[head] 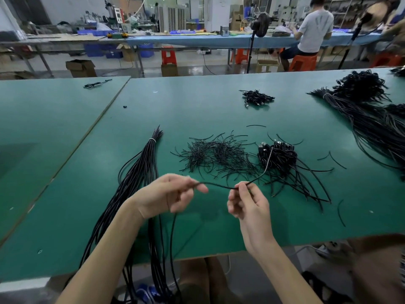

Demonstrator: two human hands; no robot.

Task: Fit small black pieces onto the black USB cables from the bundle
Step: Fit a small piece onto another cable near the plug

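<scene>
A single black cable (219, 185) is stretched between my two hands above the green table (197, 106). My left hand (168, 195) pinches its left end between thumb and fingers; the cable hangs down from that hand over the table's front edge. My right hand (248, 200) pinches the cable a little to the right, and from there it runs up toward a heap of cables with USB plugs (277, 154). A tied bundle of long black cables (140, 172) lies to the left of my left hand. A scatter of thin short black pieces (214, 153) lies beyond my hands.
A small heap of plugs (256, 98) sits farther back. Large cable bundles (368, 110) fill the right side. A tiny black part (125, 106) lies near the table seam. A brown box (377, 270) stands at the lower right. A person sits at a far bench (313, 31).
</scene>
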